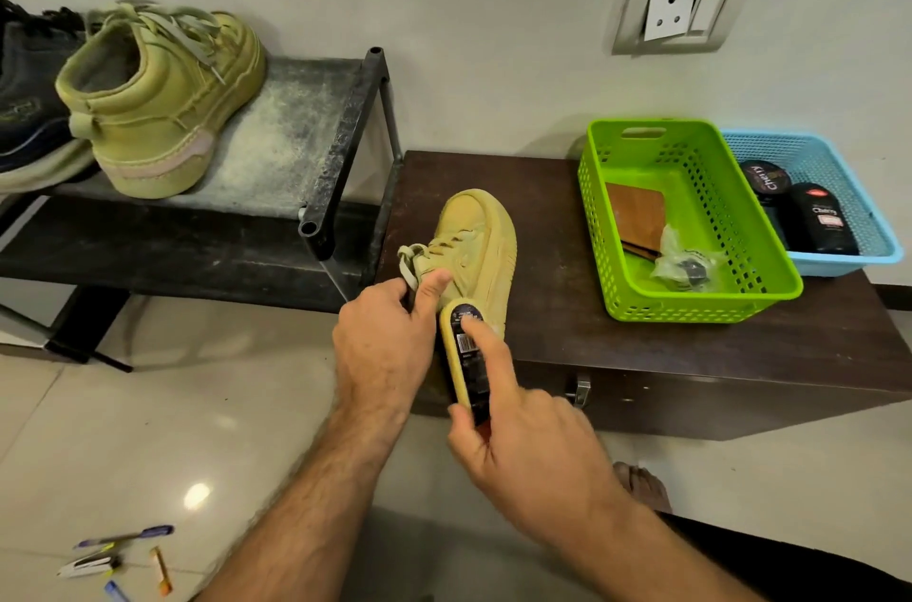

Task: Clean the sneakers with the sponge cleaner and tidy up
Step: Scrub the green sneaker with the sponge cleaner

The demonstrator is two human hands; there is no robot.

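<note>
two hands work on one sneaker (471, 246) in the head view, the only view given. this yellow-green shoe sits on the near left part of the dark brown surface (543, 216), toe pointing away toward the wall. the left hand (390, 345) grips it at the collar and lace end, fingers curled in and thumb laid along the upper, likely to stop it sliding under rubbing. the right hand (523, 448) holds the sponge cleaner (469, 355), thumb and fingers wrapped round its near end and the index finger stretched along its dark labelled back, which would let it press the yellow sponge edge against the shoe's near side. the cleaner touches the shoe by the heel quarter, so cleaning seems to be in progress on this one.

the other sneaker (163, 98) of the pair stands on the dusty top shelf of the black rack (340, 128) at far left, heel toward the camera, just beside a dark shoe (24, 98); whether it is cleaned yet i cannot tell.

right of the work sits a green basket (617, 300) with a brown flat item and a plastic wrapper, and behind it a blue basket (849, 256) holding dark polish containers, near enough for tidying away later. pens (123, 557) lie scattered on the tiled floor at near left.
</note>
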